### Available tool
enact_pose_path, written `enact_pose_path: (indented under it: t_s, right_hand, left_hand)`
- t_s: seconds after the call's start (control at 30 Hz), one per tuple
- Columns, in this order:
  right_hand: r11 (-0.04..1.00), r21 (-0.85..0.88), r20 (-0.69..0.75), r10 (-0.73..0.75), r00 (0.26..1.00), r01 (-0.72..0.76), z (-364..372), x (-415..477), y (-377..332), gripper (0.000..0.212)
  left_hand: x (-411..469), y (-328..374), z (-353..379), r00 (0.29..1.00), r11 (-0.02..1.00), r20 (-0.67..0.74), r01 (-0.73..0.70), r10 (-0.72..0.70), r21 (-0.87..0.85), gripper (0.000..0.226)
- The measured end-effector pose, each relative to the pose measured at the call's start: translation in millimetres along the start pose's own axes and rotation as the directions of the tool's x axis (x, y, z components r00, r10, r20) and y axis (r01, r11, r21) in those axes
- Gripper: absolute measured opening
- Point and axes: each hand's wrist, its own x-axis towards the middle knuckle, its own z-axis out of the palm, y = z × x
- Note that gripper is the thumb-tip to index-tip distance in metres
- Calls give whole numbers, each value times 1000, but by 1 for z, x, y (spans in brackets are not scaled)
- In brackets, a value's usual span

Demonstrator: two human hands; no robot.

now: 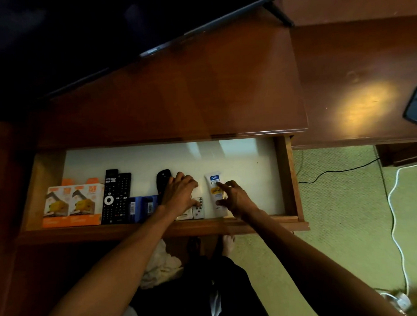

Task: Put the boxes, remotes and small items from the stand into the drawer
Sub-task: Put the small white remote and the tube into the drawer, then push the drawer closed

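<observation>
Both hands work inside the open wooden drawer (284, 176), apparently arranging the last small items. The left hand (180, 192) rests loosely spread on a small white remote (198, 207); the right hand (233, 197), fingers apart, touches a soft plastic tube (214, 181). Cardboard boxes (71, 204) and black remotes (117, 197) already lie in a row. The glossy stand (176, 99) looks cleared; closing the drawer likely follows.

Dim room; drawer (238, 156) floor glares; edges warped.

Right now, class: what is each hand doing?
Left hand: fingers curled down on the small white items; grip cannot be told.
Right hand: open, fingers touching the tube, not gripping it.
</observation>
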Motion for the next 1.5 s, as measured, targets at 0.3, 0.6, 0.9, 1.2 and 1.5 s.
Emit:
enact_pose_path:
  t_s: [0.3, 0.6, 0.9, 1.2, 1.5]
  right_hand:
    - [998, 64, -35, 27, 999, -25, 11, 1, -22, 69]
    - [994, 55, -61, 94, 994, -91, 12, -12, -42, 65]
    - [1000, 27, -118, 11, 993, -8, 14, -61, -74, 71]
    - [945, -324, -79, -70, 994, 41, 26, -83, -86, 86]
    - [800, -584, 41, -140, 989, 137, 6, -71, -103, 108]
  left_hand:
    - [-10, -13, 0, 999, 997, -52, -1, -4, -79, 58]
    - [-40, -54, -8, 991, 950, -112, 31, -69, -309, 41]
    - [-107, -107, -31, 999, 852, 20, -11, 26, -524, 67]
    - [-147, -152, -16, 967, 973, 206, -108, 151, -204, 96]
    - [-132, -153, -26, 960, 966, 131, -235, 249, -110, 107]
